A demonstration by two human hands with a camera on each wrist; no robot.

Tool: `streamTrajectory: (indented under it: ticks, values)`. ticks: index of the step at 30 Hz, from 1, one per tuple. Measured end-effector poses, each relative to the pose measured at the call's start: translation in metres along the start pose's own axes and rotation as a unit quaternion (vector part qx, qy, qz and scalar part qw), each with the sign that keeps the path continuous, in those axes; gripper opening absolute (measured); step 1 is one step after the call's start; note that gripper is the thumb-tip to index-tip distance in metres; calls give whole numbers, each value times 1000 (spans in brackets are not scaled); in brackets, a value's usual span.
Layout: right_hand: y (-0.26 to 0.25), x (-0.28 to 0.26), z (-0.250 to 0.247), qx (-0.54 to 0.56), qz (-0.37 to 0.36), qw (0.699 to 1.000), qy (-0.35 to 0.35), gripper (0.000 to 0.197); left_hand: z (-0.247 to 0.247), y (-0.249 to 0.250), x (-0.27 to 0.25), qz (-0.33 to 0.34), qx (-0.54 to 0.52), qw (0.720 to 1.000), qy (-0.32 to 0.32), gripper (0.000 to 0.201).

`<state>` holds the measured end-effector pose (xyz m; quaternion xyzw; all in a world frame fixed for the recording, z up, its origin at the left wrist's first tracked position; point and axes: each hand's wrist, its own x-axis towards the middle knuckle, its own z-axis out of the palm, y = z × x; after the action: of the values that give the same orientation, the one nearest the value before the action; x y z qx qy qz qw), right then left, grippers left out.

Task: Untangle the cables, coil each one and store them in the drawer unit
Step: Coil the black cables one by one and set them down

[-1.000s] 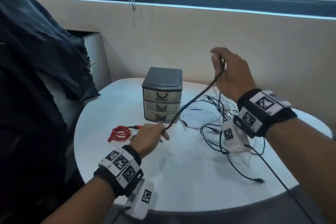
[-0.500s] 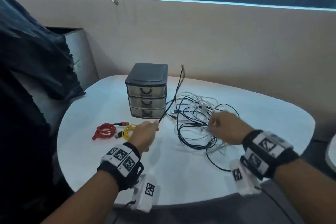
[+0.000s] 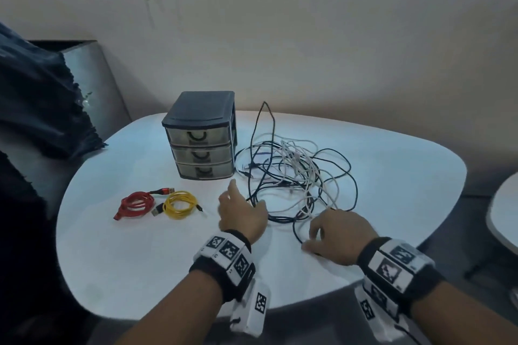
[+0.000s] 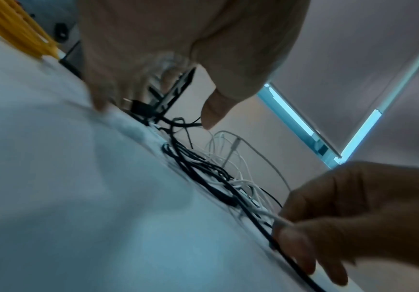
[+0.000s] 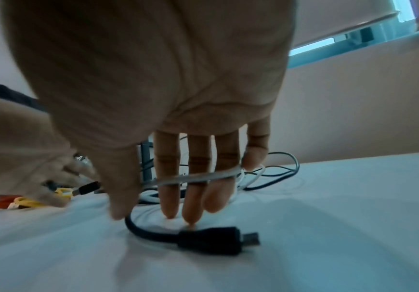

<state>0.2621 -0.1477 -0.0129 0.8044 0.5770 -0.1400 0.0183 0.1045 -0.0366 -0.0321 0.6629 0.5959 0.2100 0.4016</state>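
Hands: my left hand [image 3: 241, 213] hovers with loose fingers at the near-left edge of the tangle, holding nothing I can see; my right hand [image 3: 339, 235] is spread, fingertips [image 5: 169, 214] on the table [image 3: 140, 260] beside a black plug [image 5: 211, 240], not gripping it.
Stray strand: a white cable [image 5: 203, 176] lies across my right fingers; I cannot tell whether it is caught or merely draped.
Tangle: black and white cables [image 3: 294, 176] heaped just right of the drawer unit [image 3: 200, 134], all three drawers shut.
Done so far: red coil [image 3: 136, 203] and yellow coil [image 3: 179, 204] lie left of my left hand, not yet stored.
Handling: I judge the cables light, limp and springy, apt to drag neighbours; the stiff black plug is the best place to take hold, then feed the cord out end-first.
Change: a second ago both hands held a black cable stretched taut in the air; half a second ago the left alone pinched it; now it has been dropped back onto the heap, one loop arching up, and both hands have come down low.
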Motion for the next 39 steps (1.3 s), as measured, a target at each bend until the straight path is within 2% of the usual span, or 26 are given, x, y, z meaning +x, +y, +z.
streamTrajectory:
  ticks: [1,3,4,5,6,8,10,13,17,19,22,25,26,29,31,33,36,39]
  values:
    - [3,1,1,7,-2,1000,13,39,1,4,-9,34,48,997,51,73]
    - [8,3,0,55,17,998,34,46,7,12,-22,153,59,976,146,47]
    - [12,5,-2,76,30,995,52,50,11,18,-26,197,43,969,141,28]
    - [15,5,-4,84,41,993,72,52,16,24,-28,223,42,968,104,16]
    - [17,6,-6,85,53,991,89,52,21,29,-28,221,64,972,53,14]
    - [19,6,-8,75,68,991,91,47,31,35,-21,172,135,975,-46,19]
    - [18,6,-10,55,65,994,66,39,38,38,-11,127,223,961,-105,26]
    - [11,4,-12,-9,27,998,51,42,43,43,-3,123,316,933,-123,16]
    - [-5,8,-9,-19,-37,994,103,65,36,45,3,145,320,928,-124,17]
    - [-14,13,-8,-7,-54,995,79,70,27,47,3,187,296,931,-103,16]
    - [-21,28,-7,28,-12,999,44,62,3,53,2,254,202,942,-84,12]
    - [-14,44,-13,53,58,993,93,45,-29,67,2,313,94,944,-36,10]
    - [-10,47,-16,58,78,990,103,44,-42,74,2,326,63,943,-12,11]
    - [9,53,-24,45,132,987,85,48,-88,91,13,303,-90,946,78,9]
    - [27,52,-25,65,169,983,44,37,-126,98,29,248,-246,924,154,10]
    - [42,47,-24,109,190,975,28,31,-158,101,41,202,-347,901,165,13]
    - [44,41,-25,156,195,968,30,41,-175,99,43,214,-317,914,134,10]
    - [18,34,-34,113,174,977,52,52,-177,99,35,238,-329,906,121,8]
